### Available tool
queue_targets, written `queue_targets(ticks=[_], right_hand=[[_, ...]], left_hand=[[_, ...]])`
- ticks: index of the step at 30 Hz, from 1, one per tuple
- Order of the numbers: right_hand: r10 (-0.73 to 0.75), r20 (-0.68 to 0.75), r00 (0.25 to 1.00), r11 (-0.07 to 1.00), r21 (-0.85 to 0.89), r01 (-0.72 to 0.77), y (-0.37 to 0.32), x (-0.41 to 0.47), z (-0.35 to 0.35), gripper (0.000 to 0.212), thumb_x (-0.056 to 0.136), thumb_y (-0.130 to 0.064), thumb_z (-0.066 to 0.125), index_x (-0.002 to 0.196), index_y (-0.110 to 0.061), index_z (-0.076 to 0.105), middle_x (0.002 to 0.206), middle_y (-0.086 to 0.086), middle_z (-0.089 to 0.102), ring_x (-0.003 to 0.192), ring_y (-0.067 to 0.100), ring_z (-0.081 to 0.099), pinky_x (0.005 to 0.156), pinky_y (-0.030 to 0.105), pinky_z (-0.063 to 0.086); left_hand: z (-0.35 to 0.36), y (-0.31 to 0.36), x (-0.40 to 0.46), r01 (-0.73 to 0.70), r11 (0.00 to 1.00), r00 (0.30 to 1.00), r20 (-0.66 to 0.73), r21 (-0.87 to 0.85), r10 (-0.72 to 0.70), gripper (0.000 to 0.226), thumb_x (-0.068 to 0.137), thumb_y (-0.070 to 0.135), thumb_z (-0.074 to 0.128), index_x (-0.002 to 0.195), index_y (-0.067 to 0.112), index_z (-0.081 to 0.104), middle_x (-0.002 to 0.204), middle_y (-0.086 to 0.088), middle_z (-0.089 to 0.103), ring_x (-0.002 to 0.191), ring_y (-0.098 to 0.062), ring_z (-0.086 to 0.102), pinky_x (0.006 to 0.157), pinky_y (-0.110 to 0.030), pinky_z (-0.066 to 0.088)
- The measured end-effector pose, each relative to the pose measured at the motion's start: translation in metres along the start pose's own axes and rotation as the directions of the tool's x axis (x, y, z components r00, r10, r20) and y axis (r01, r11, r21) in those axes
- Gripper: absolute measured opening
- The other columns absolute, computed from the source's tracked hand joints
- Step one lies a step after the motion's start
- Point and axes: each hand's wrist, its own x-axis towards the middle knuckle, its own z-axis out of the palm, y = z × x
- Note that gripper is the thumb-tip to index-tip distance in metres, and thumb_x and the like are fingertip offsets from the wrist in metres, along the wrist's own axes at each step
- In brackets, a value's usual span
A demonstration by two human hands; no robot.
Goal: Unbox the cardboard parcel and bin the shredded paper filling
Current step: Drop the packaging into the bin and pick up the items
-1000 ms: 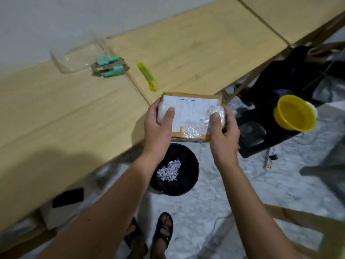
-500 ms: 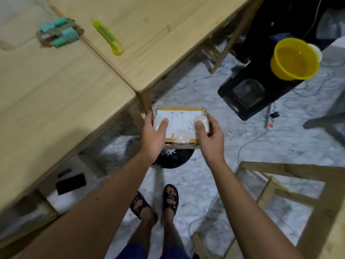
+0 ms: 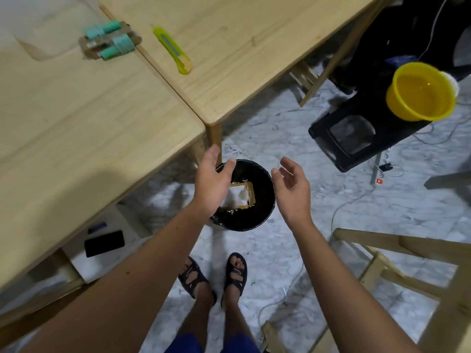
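Observation:
The cardboard parcel point(image 3: 242, 197), brown with a white label and clear tape, lies inside the round black bin point(image 3: 265, 215) on the floor, with bits of shredded paper around it. My left hand point(image 3: 212, 180) hovers above the bin's left rim, fingers spread and empty, and hides part of the parcel. My right hand point(image 3: 291, 186) hangs just right of the bin, also open and empty. On the wooden table lie a yellow-green utility knife point(image 3: 173, 50) and a card with teal cylinders point(image 3: 110, 43).
Two wooden tables point(image 3: 76, 118) meet at the upper left; a table leg stands just behind the bin. A black crate point(image 3: 356, 138) with a yellow bowl point(image 3: 420, 91) sits at the right. Cables cross the marble floor. A wooden frame point(image 3: 397, 271) stands lower right. My sandalled feet are below the bin.
Both hands let go of the parcel, which dropped into the bin. The hands moved apart and opened. The view tilted further down toward the floor.

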Motion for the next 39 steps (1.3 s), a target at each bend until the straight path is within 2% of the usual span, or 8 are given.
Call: queue_targets(ticks=[4,8,17,22,25,28,32,39], right_hand=[[-0.121,0.008,0.993,0.993,0.000,0.121,-0.045,0.003,0.015,0.040,0.101,-0.031,0.064,0.140,-0.024,0.056,0.138,-0.009,0.062,0.127,0.006,0.059,0.111,0.035,0.049],[-0.287,0.032,0.957,0.958,0.018,0.286,-0.107,0.014,0.053,0.036,0.101,-0.032,0.063,0.137,-0.027,0.058,0.135,-0.011,0.063,0.126,0.005,0.059,0.111,0.038,0.049],[-0.508,0.314,0.802,0.841,-0.022,0.540,-0.196,0.058,0.213,0.045,0.096,-0.030,0.070,0.139,-0.022,0.057,0.140,-0.005,0.060,0.125,0.009,0.059,0.108,0.025,0.047],[-0.614,0.423,0.667,0.680,-0.145,0.718,-0.204,0.093,0.283,0.050,0.090,-0.031,0.074,0.134,-0.014,0.060,0.134,0.003,0.062,0.126,0.016,0.056,0.109,0.029,0.044],[-0.625,0.532,0.571,0.557,-0.209,0.804,-0.206,0.121,0.304,0.058,0.083,-0.029,0.074,0.136,-0.010,0.057,0.141,0.010,0.055,0.133,0.024,0.050,0.114,0.039,0.040],[-0.586,0.592,0.553,0.486,-0.289,0.825,-0.213,0.147,0.322,0.073,0.076,-0.036,0.071,0.143,-0.013,0.052,0.155,0.011,0.041,0.147,0.027,0.034,0.122,0.038,0.030],[-0.563,0.661,0.496,0.372,-0.333,0.866,-0.218,0.169,0.338,0.080,0.074,-0.041,0.064,0.148,-0.014,0.046,0.155,0.010,0.044,0.150,0.032,0.032,0.123,0.046,0.027],[-0.514,0.716,0.473,0.362,-0.319,0.876,-0.225,0.172,0.336,0.072,0.072,-0.037,0.086,0.135,-0.018,0.058,0.124,0.000,0.053,0.116,0.022,0.049,0.099,0.032,0.043]], left_hand=[[-0.023,0.050,-0.001,-0.125,0.991,0.992,0.020,-0.037,0.126,0.059,0.102,0.024,0.062,0.155,0.015,0.039,0.158,0.002,0.047,0.144,-0.008,0.044,0.123,-0.031,0.033],[-0.079,0.102,0.021,-0.270,0.959,0.957,-0.135,-0.086,0.257,0.053,0.102,0.019,0.063,0.151,0.013,0.045,0.152,-0.001,0.054,0.140,-0.009,0.050,0.121,-0.032,0.038],[-0.259,0.083,0.078,-0.285,0.928,0.824,-0.433,0.241,0.366,0.055,0.100,0.032,0.062,0.150,0.018,0.045,0.152,0.003,0.053,0.141,-0.014,0.049,0.118,-0.034,0.040],[-0.313,0.047,0.107,-0.203,0.914,0.841,-0.416,0.351,0.346,0.057,0.100,0.027,0.063,0.152,0.013,0.043,0.156,-0.003,0.049,0.146,-0.015,0.044,0.100,0.003,0.032],[-0.334,0.026,0.123,-0.150,0.844,0.842,-0.380,0.515,0.382,0.062,0.100,0.029,0.062,0.154,0.010,0.040,0.163,-0.014,0.037,0.155,-0.022,0.028,0.120,-0.020,0.025],[-0.341,0.013,0.138,-0.103,0.702,0.846,-0.309,0.705,0.434,0.066,0.103,0.033,0.054,0.157,0.001,0.032,0.167,-0.017,0.024,0.159,-0.028,0.009,0.129,-0.040,0.012],[-0.335,0.011,0.151,-0.013,0.550,0.820,-0.306,0.835,0.484,0.070,0.104,0.040,0.041,0.159,0.000,0.025,0.169,-0.017,0.016,0.159,-0.028,0.007,0.130,-0.041,0.006],[-0.335,0.011,0.154,0.038,0.498,0.822,-0.310,0.867,0.477,0.075,0.101,0.044,0.037,0.160,0.001,0.021,0.171,-0.015,0.014,0.160,-0.025,0.005,0.130,-0.042,0.007]])
